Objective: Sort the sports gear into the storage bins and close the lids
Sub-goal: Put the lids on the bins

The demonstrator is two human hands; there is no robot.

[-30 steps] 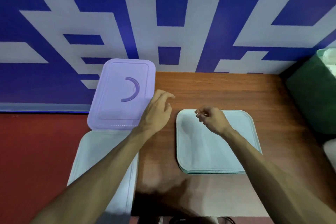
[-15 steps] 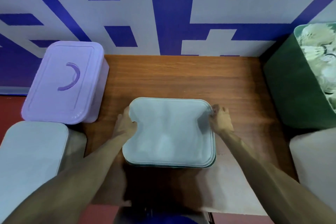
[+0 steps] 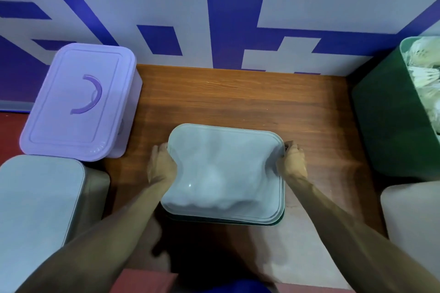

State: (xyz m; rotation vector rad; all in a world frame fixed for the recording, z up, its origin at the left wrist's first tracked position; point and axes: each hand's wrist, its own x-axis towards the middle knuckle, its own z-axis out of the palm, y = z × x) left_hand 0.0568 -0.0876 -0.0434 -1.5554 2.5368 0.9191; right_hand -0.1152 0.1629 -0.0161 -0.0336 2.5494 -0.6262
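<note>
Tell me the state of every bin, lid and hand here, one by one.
Purple bin: lid on, closed.
Grey bin: lid on, closed.
Green bin: open, white gear inside.
Middle lid: gripped at both side edges, another rim showing under it.
Left hand: grips the lid's left edge.
Right hand: grips its right edge.
White container: cut off, cannot tell.

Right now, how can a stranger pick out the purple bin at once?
Start at the wooden table against the blue-and-white wall. By its far left corner sits the purple bin, beyond a grey bin. It alone is lilac, with a curved handle on top.
</note>
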